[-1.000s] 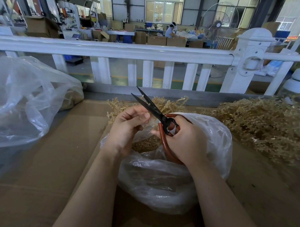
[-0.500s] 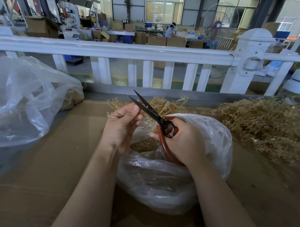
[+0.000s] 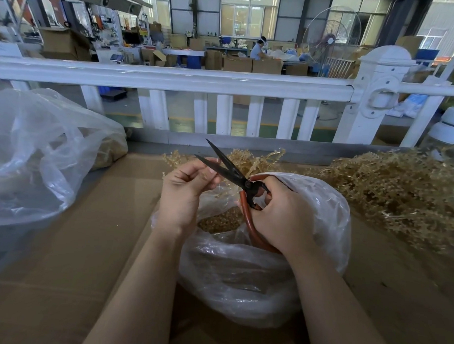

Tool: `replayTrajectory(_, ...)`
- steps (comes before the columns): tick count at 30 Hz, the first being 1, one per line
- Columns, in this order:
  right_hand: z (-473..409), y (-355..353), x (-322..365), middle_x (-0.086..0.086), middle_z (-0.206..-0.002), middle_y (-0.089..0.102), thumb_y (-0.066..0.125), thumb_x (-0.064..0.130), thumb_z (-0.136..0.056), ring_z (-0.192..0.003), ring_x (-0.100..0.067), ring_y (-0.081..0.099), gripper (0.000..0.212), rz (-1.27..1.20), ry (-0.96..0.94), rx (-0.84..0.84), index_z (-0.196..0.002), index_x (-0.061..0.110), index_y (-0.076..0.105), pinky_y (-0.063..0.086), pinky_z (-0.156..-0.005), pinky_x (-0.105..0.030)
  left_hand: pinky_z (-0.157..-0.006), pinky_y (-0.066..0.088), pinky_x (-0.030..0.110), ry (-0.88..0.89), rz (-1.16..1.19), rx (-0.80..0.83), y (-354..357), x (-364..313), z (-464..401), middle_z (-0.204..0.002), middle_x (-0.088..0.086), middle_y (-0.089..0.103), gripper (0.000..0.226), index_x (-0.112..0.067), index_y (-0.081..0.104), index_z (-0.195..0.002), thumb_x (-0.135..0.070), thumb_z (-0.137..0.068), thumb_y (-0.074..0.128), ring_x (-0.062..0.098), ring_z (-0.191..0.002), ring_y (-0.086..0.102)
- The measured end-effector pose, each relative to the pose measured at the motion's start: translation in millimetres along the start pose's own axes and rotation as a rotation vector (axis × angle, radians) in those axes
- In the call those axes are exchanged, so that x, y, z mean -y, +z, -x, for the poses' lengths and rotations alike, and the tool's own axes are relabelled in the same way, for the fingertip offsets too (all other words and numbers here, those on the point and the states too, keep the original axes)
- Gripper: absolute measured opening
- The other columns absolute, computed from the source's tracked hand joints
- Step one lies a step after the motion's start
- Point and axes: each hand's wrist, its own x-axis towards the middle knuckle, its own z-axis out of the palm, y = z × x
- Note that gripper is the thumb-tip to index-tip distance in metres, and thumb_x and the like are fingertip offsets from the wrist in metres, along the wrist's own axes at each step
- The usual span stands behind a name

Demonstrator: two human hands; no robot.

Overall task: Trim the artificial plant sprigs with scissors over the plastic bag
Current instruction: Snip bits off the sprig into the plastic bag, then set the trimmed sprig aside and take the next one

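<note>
While my left hand (image 3: 186,193) has kept pinching the sprig (image 3: 221,188), my right hand (image 3: 281,220) grips the scissors (image 3: 231,169), blades now spread wider over the plastic bag (image 3: 327,216).

Black-bladed scissors (image 3: 231,169) with red-orange loop handles, blades spread apart and pointing up-left, sit above the mouth of a clear plastic bag (image 3: 330,216). Bag stands crumpled on the cardboard surface, mouth up, with brownish-tan trimmings (image 3: 219,219) inside. Thin pale-tan sprig (image 3: 226,183) sits at the blades just above the bag mouth; a loose heap of tan sprigs (image 3: 400,193) lies just right of the bag, and a few more (image 3: 249,159) lie behind it.
</note>
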Motion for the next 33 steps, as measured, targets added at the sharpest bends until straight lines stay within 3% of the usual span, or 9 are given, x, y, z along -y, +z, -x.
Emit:
replayTrajectory(3,-0.4,-0.7,0.8,0.021,-0.078,0.055,0.039,0.072,-0.078,-0.067,-0.004,0.05,0.05,0.013,0.001,-0.021,-0.089,0.028,0.062,0.041,-0.058,-0.017,-0.067,0.051,0.02,0.043,-0.106,0.022,0.8,-0.3,0.6,-0.07,0.0,0.07,0.031,-0.019,0.077,-0.079,0.006,-0.09,0.061,0.01,-0.067,0.061)
replayTrajectory(7,-1.0,-0.8,0.6,0.019,-0.08,0.055,0.037,0.073,-0.077,-0.069,-0.004,0.048,0.054,0.027,-0.003,-0.009,-0.092,0.027,0.062,0.034,-0.058,-0.013,-0.067,0.051,0.022,0.057,-0.173,0.029,0.4,0.0,-0.5,-0.068,0.003,0.069,0.032,-0.021,0.078,-0.075,0.005,-0.088,0.064,0.014,-0.069,0.06)
replayTrajectory(10,-0.3,-1.3,-0.3,0.02,-0.076,0.052,0.04,0.071,-0.079,-0.066,-0.004,0.048,0.049,0.032,-0.015,-0.007,-0.088,0.028,0.061,0.037,-0.057,-0.016,-0.068,0.051,0.023,0.058,-0.184,0.047,-0.2,0.6,-0.9,-0.068,0.003,0.069,0.031,-0.021,0.078,-0.073,0.003,-0.087,0.065,0.014,-0.068,0.06)
replayTrajectory(15,1.2,-1.8,-0.1,0.016,-0.062,0.052,0.039,0.069,-0.081,-0.055,-0.005,0.047,0.049,0.0,-0.025,-0.038,-0.076,0.025,0.06,0.042,-0.051,-0.02,-0.068,0.051,0.022,0.042,-0.154,0.047,-1.0,1.1,-1.5,-0.069,0.001,0.07,0.024,-0.022,0.079,-0.077,-0.003,-0.087,0.068,0.011,-0.068,0.061)
replayTrajectory(25,0.8,3.9,-3.2,0.018,-0.064,0.057,0.05,0.067,-0.082,-0.057,-0.002,0.054,0.04,-0.022,-0.024,-0.028,-0.077,0.029,0.061,0.049,-0.056,-0.019,-0.069,0.049,0.025,0.014,-0.089,0.056,-3.3,4.4,-1.6,-0.069,0.002,0.068,0.006,-0.009,0.074,-0.087,-0.01,-0.084,0.069,0.012,-0.068,0.059)
replayTrajectory(33,1.0,7.6,-2.9,0.015,-0.073,0.066,0.046,0.068,-0.081,-0.066,-0.005,0.062,0.049,-0.137,0.031,-0.05,-0.088,0.025,0.069,0.056,-0.063,-0.025,-0.069,0.054,0.02,-0.028,0.069,0.022,-8.3,6.4,-4.6,-0.078,0.001,0.071,0.018,-0.008,0.072,-0.096,-0.016,-0.08,0.069,0.008,-0.07,0.064)
